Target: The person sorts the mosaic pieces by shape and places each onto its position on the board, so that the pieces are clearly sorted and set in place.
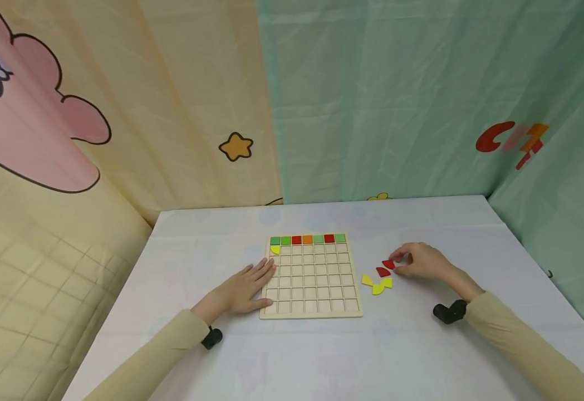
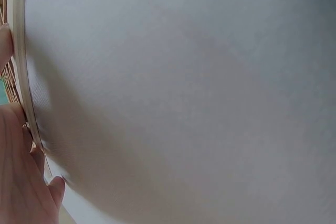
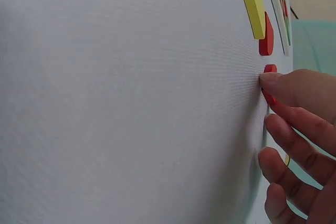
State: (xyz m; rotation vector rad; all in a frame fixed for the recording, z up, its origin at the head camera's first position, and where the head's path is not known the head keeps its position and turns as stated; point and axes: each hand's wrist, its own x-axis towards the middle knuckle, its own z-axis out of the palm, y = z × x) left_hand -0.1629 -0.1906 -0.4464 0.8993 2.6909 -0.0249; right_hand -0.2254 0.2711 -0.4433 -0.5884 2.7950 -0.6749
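A wooden grid board (image 1: 312, 317) lies on the table, with coloured squares (image 1: 308, 239) along its top row. One yellow quarter-circle piece (image 1: 275, 250) sits in the second row's leftmost cell. My left hand (image 1: 244, 287) rests on the board's left edge with fingers spread; in the left wrist view, that hand (image 2: 21, 177) touches the rim. To the board's right, my right hand (image 1: 424, 262) pinches a red quarter-circle piece (image 1: 388, 264) between thumb and index finger, at the tabletop. The right wrist view shows this red piece (image 3: 270, 68) partly hidden by the thumb.
Another red piece (image 1: 383, 272) lies beside the pinched one. Just nearer are three yellow pieces (image 1: 378, 289), close together or touching. The white-covered table (image 1: 322, 362) is bordered by a patterned curtain (image 1: 397, 111) at the back and sides.
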